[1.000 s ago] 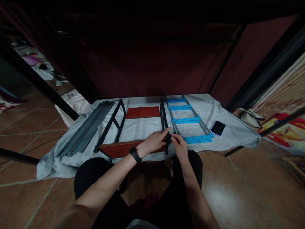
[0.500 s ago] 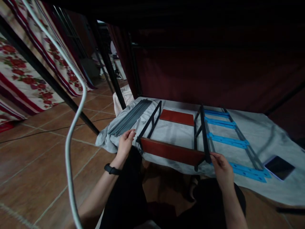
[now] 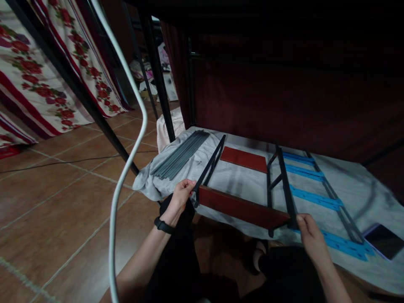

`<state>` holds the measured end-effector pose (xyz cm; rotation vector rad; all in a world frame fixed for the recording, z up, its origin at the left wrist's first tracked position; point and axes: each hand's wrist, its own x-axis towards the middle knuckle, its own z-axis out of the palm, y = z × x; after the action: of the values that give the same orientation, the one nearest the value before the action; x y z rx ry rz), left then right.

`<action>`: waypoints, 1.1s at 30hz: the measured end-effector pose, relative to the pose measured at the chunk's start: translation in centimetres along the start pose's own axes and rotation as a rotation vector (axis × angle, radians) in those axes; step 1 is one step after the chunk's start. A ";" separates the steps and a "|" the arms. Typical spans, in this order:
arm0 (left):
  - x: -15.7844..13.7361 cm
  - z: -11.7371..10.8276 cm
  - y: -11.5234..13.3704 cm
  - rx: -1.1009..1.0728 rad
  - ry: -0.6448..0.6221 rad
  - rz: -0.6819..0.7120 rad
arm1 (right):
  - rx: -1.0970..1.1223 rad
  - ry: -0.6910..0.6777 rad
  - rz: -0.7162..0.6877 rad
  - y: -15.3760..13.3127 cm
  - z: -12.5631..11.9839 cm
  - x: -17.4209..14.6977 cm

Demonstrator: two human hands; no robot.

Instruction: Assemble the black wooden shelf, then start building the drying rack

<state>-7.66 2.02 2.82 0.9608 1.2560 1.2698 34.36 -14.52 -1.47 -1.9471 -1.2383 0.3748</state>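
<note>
A black metal frame [image 3: 286, 189] with a reddish-brown board [image 3: 243, 206] across its near side stands on a grey cloth [image 3: 240, 183]. My left hand [image 3: 181, 195], with a dark band at the wrist, is closed in a pinch at the frame's near left corner. Whatever lies between those fingertips is too small to make out. At the near right corner, my right hand [image 3: 311, 233] has its thumb and fingers closed on the frame's end. A second reddish-brown board [image 3: 243, 159] lies flat between the frame's two sides.
Several thin grey rods [image 3: 180, 155] lie bundled at left, small loose metal pieces [image 3: 196, 161] beside them. To the right is a rack with blue slats [image 3: 315, 197], then a phone [image 3: 383, 240]. A white cable [image 3: 129, 164] hangs in front; a black post [image 3: 160, 80] rises at back left.
My left hand has moved right to the frame's near left corner, from which it was apart. My right hand stays at the right corner. The whole view has shifted.
</note>
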 end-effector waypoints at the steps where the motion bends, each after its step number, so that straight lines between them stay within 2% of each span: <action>1: 0.1 0.0 -0.1 -0.016 -0.003 0.001 | -0.018 0.001 0.010 -0.1 0.0 0.0; 6: 0.2 -0.2 -0.3 -0.044 -0.035 -0.005 | -0.031 -0.043 0.063 -0.4 -0.3 -0.3; 12: 0.1 -0.2 -0.4 -0.053 -0.056 0.007 | 0.059 -0.095 0.053 -0.5 -0.6 -0.3; 18: 0.0 0.0 -0.7 -0.019 -0.056 0.101 | 0.095 -0.066 0.068 -1.8 -0.7 0.1; 27: 0.1 -0.4 -2.2 0.022 -0.106 0.276 | 0.165 -0.263 0.114 -2.8 -1.9 1.0; 31: 0.0 -0.4 -2.2 0.055 -0.118 0.350 | 0.218 -0.298 0.149 -3.4 -2.0 1.0; 33: 0.0 -0.4 -2.0 0.048 -0.127 0.336 | 0.207 -0.277 0.164 -3.6 -1.9 0.8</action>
<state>-7.78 1.71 0.76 1.3073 1.0593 1.4141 33.61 -13.88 2.58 -1.8648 -1.1589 0.8480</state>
